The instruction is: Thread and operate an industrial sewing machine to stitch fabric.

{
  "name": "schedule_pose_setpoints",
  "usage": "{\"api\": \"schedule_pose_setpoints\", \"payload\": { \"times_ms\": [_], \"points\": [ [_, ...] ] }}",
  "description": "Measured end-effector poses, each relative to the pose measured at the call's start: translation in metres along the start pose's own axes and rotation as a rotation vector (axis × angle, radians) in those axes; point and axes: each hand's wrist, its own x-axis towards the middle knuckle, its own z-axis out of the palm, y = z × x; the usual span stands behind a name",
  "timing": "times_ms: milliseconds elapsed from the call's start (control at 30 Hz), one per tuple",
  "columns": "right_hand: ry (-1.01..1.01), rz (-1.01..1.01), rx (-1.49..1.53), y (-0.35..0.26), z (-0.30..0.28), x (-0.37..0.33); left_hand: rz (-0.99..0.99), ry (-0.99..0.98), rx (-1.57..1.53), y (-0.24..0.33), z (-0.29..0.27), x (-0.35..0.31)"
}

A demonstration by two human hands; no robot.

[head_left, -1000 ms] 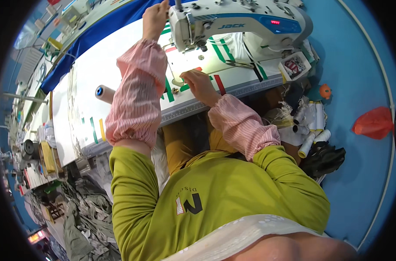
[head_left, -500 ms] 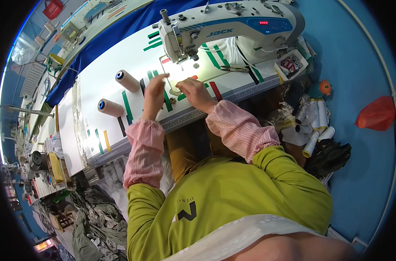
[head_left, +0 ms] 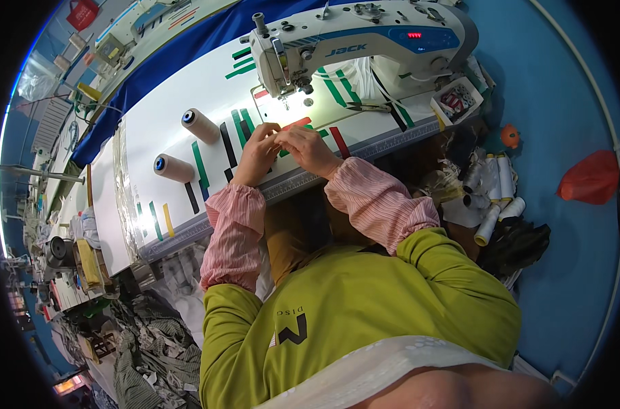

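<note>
My left hand [head_left: 257, 158] and my right hand [head_left: 308, 151] meet fingertip to fingertip over the front of the white sewing table [head_left: 153, 126]. Both are closed in a pinch; whatever they hold, if anything, is too small to make out. Just beyond them rises the lit needle area of a white and blue sewing machine [head_left: 378, 44]. A red strip [head_left: 296, 125] lies right past my right fingers, and another red strip [head_left: 338, 142] is to the right of that hand. Green strips [head_left: 242, 125] and a black strip [head_left: 228, 144] lie beside my left hand.
Two pale thread cones [head_left: 201, 127] [head_left: 174, 168] stand to the left. Thread snips [head_left: 368, 107] and a white box of small parts [head_left: 456, 101] sit at the right. A ruler-marked edge [head_left: 289, 183] runs along the table's front. Used spools [head_left: 490, 204] are heaped at the lower right.
My left hand has come down and to the right, from beside the needle area to my right hand, and their fingertips now meet. The right hand has hardly moved.
</note>
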Motion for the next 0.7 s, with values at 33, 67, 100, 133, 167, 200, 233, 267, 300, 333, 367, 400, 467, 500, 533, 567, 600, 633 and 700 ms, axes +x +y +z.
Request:
{"api": "schedule_pose_setpoints", "payload": {
  "times_ms": [33, 67, 100, 133, 167, 200, 233, 267, 300, 333, 367, 400, 467, 500, 533, 567, 600, 633, 700],
  "points": [
    [-0.020, 0.024, 0.008, -0.001, 0.000, 0.000, -0.002, 0.002, 0.003, -0.004, 0.000, -0.003],
    [-0.038, 0.051, 0.010, -0.001, 0.000, -0.001, 0.067, -0.009, 0.052, -0.005, 0.000, -0.002],
    [-0.036, 0.052, 0.010, 0.000, -0.001, -0.002, 0.136, -0.019, 0.102, -0.007, 0.000, -0.002],
    [-0.043, 0.053, 0.006, 0.000, -0.001, -0.002, 0.137, -0.020, 0.102, -0.007, 0.000, -0.002],
    [-0.049, 0.054, 0.004, 0.000, -0.001, -0.002, 0.125, -0.007, 0.111, -0.007, 0.000, -0.003],
    [-0.050, 0.053, 0.005, -0.001, -0.001, -0.002, 0.114, 0.005, 0.120, -0.008, -0.001, -0.004],
    [-0.054, 0.040, 0.005, -0.003, -0.001, -0.002, 0.112, 0.006, 0.122, -0.007, 0.000, -0.006],
    [-0.057, 0.030, 0.001, -0.002, -0.002, -0.003, 0.051, 0.073, 0.076, -0.001, 0.001, -0.004],
    [-0.056, 0.031, 0.000, -0.001, -0.002, -0.004, -0.010, 0.140, 0.029, 0.005, 0.002, -0.002],
    [-0.063, 0.000, -0.016, 0.000, -0.002, -0.005, -0.009, 0.139, 0.028, 0.010, 0.003, 0.001],
    [-0.072, -0.034, -0.030, 0.000, -0.002, -0.005, 0.044, 0.111, 0.049, 0.018, 0.002, 0.006],
    [-0.071, -0.034, -0.030, 0.000, -0.002, -0.005, 0.097, 0.083, 0.070, 0.021, 0.001, 0.009],
    [-0.060, -0.042, 0.021, -0.002, -0.002, -0.005, 0.105, 0.074, 0.028, 0.015, 0.001, 0.006],
    [-0.061, -0.044, 0.023, -0.002, -0.001, -0.005, 0.071, 0.008, 0.006, 0.010, -0.002, 0.003],
    [-0.053, -0.063, 0.022, -0.002, 0.000, -0.004, 0.037, -0.058, -0.015, 0.006, -0.003, 0.000],
    [-0.045, -0.080, 0.020, -0.001, 0.000, -0.004, 0.037, -0.059, -0.016, 0.003, -0.004, -0.001],
    [-0.045, -0.079, 0.020, -0.001, 0.000, -0.004, 0.060, -0.052, -0.006, 0.001, -0.005, -0.002],
    [-0.048, -0.072, 0.018, -0.001, 0.000, -0.005, 0.083, -0.045, 0.005, 0.000, -0.005, -0.002],
    [-0.050, -0.065, 0.016, -0.002, -0.001, -0.004, 0.073, -0.029, -0.009, 0.000, -0.003, -0.004]
  ]
}}
